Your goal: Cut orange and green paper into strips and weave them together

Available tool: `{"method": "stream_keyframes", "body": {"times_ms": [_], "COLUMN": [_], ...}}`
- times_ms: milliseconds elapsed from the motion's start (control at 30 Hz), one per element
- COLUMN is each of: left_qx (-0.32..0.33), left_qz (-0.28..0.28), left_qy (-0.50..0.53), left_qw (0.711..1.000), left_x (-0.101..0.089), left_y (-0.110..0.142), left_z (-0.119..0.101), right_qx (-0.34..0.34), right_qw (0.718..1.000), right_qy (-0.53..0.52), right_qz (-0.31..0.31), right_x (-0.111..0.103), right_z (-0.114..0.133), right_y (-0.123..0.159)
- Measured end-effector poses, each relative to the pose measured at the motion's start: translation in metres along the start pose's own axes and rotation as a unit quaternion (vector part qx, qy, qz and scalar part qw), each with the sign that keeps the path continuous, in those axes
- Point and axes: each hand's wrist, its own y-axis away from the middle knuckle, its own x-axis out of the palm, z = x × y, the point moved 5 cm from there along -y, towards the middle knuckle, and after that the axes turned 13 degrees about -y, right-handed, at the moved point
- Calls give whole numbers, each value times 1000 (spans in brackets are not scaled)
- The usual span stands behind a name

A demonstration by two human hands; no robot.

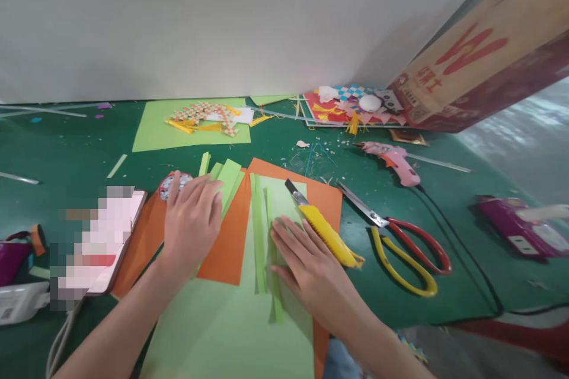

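Two long, narrow green strips lie lengthwise, nearly side by side, on a flat pale green sheet, the nearer one at the tips of my right fingers. Wider green pieces overlap in a loose fan just beside my left fingers.

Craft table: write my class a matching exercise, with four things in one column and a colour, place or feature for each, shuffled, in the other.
Column 1
1. Utility knife
2. Scissors
3. Glue gun
4. Two long paper strips

Column 2
A. Pink, with a black cord
B. Green, between the left hand and the right hand
C. Yellow, just beside the right hand
D. One red handle and one yellow handle

Right pairs: 1-C, 2-D, 3-A, 4-B
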Motion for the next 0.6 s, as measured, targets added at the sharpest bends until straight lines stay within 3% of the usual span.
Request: {"method": "stream_keyframes", "body": {"times_ms": [200,333,433,600], "left_qx": [-55,-57,-51,-72], "left_qz": [36,113,164,177], "left_qy": [-23,-41,-59,-37], "left_qw": [998,991,983,981], "left_x": [4,12,17,17], "left_y": [-3,-1,1,0], "left_z": [17,17,16,18], "right_qx": [21,19,13,25], "right_qw": [1000,999,996,978], "right_qy": [11,-25,-69,-140], "right_qz": [-7,-7,-46,-155], "right_x": [11,11,6,-2], "right_z": [-11,-15,-16,-19], "right_y": [-31,-45,-46,-41]}}
